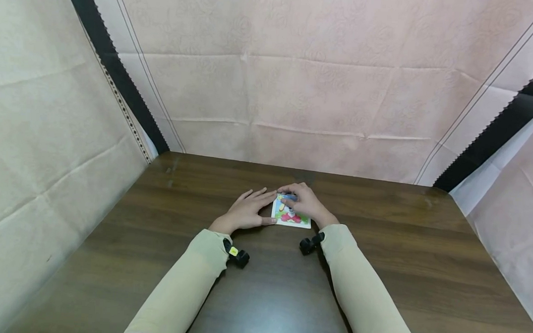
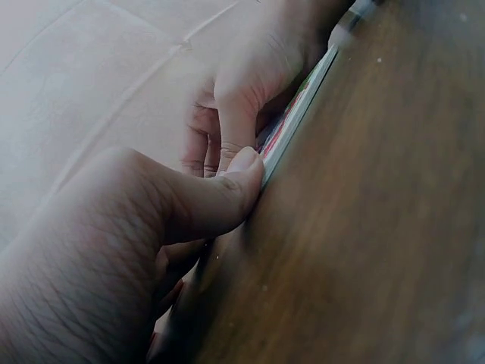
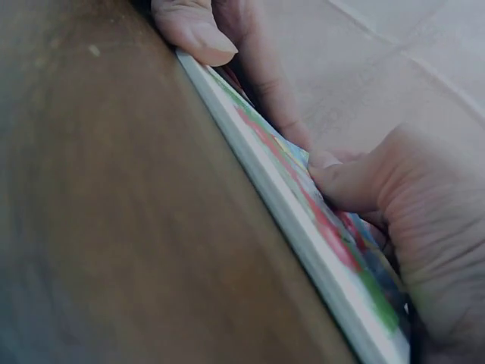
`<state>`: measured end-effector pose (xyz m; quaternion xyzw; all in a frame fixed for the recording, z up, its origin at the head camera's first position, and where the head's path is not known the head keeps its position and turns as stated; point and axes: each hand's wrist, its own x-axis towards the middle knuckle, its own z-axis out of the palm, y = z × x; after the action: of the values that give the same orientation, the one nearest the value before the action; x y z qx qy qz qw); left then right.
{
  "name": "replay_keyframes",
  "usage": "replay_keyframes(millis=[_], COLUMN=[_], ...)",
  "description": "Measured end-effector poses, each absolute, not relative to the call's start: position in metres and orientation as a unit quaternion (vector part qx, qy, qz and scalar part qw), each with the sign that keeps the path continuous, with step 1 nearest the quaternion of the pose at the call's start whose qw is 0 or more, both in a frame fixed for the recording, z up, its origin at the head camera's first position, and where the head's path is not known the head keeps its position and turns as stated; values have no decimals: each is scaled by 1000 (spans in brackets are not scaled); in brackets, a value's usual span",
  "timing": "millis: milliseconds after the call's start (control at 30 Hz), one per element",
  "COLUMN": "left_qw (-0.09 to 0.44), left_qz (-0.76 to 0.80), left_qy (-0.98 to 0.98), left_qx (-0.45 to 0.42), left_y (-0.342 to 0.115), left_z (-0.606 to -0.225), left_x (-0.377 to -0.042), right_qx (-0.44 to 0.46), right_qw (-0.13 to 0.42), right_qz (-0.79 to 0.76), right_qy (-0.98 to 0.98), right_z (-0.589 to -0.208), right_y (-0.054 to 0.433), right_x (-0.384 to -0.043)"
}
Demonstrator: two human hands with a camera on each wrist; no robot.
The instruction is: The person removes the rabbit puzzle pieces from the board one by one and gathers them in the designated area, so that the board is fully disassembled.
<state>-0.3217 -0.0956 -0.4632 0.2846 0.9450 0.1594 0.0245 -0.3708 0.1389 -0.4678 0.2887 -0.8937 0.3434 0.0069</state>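
A small thick square picture board (image 1: 282, 220) lies flat on the brown table, with a white border and a bright red, green and blue picture. On its left side rests my left hand (image 1: 248, 213), fingers stretched out and spread, the thumb (image 2: 242, 182) against the near left edge. Over the upper part, my right hand (image 1: 307, 204) has curled fingers, with its thumb (image 3: 333, 178) bent down onto the picture and its index finger reaching to the far left corner. The right palm and fingers hide much of the picture. Whether a separate piece lies between those fingertips is unclear.
The wood-patterned table (image 1: 261, 295) ends at a far edge below a pale patterned cloth (image 1: 296, 98). More cloth hangs at the left (image 1: 48, 152) and right sides. A small black camera (image 1: 240, 258) is strapped to the left wrist, another camera (image 1: 307, 245) to the right.
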Motion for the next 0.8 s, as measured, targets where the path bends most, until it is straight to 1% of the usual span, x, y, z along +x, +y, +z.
replay_keyframes(millis=[167, 567, 667, 800], left_qw=[27, 30, 32, 33], left_qz=[161, 156, 156, 161], left_qy=[945, 945, 945, 945], left_qx=[283, 286, 284, 283], left_y=[-96, -95, -95, -96], left_z=[-465, -462, -462, -462], left_x=[-322, -322, -321, -321], right_qx=[318, 317, 324, 358], right_qw=[7, 11, 32, 74], right_qz=[299, 277, 277, 271], right_qy=[-900, -907, -904, -891], right_z=[-467, -461, -460, -457], right_y=[140, 137, 139, 143], right_x=[-372, -369, -368, -367])
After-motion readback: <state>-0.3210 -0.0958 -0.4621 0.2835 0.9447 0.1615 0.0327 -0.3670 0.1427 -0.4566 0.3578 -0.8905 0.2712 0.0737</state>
